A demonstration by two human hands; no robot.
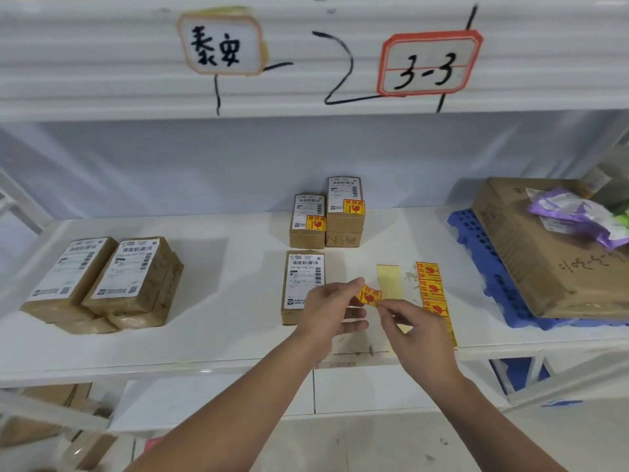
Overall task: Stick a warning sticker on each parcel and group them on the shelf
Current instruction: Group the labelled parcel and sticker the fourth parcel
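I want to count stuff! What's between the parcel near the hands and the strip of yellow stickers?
In the head view: the peeled sticker held by both hands, plus an empty backing strip.

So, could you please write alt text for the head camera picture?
Two bare hands, left hand and right hand, hold a yellow-red warning sticker beside an unstickered parcel on a white shelf. Two stickered parcels stand behind; more unstickered parcels lie left.
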